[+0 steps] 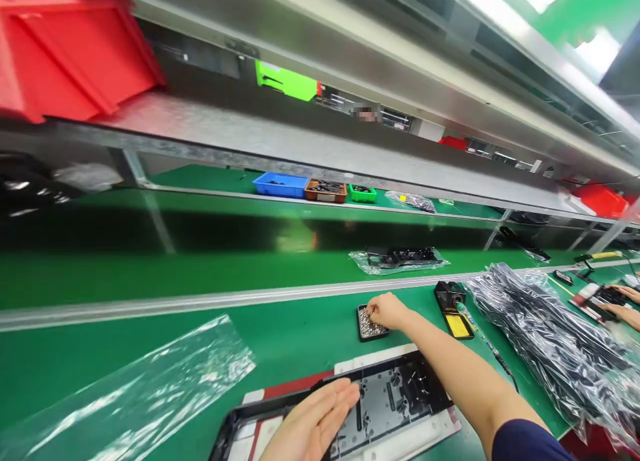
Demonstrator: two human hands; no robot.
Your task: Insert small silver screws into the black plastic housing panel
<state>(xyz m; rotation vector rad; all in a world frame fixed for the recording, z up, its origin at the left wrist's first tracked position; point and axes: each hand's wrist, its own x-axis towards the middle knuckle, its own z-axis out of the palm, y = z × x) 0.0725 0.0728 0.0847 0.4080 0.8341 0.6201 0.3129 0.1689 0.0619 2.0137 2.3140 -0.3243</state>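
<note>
My right hand [391, 311] reaches into a small black tray [368, 337] of little shiny metal parts. Its fingers are pinched together, and whatever lies between them is too small to make out. Below it, a long black plastic housing [397, 401] rests on a white and dark-red support [400, 441], its inner side facing up with molded posts and ribs. My left hand [315, 417] is over the left part of the housing. Its fingers are stretched out, close together, and it holds nothing that I can see.
An empty clear plastic bag [200, 374] lies left. A soldering iron [487, 344] with its stand [450, 295] sits right, beside bagged black parts [545, 341]. Another person's hands [623, 307] work far right. A shelf [310, 141] crosses above; a bagged black part [400, 257] lies behind.
</note>
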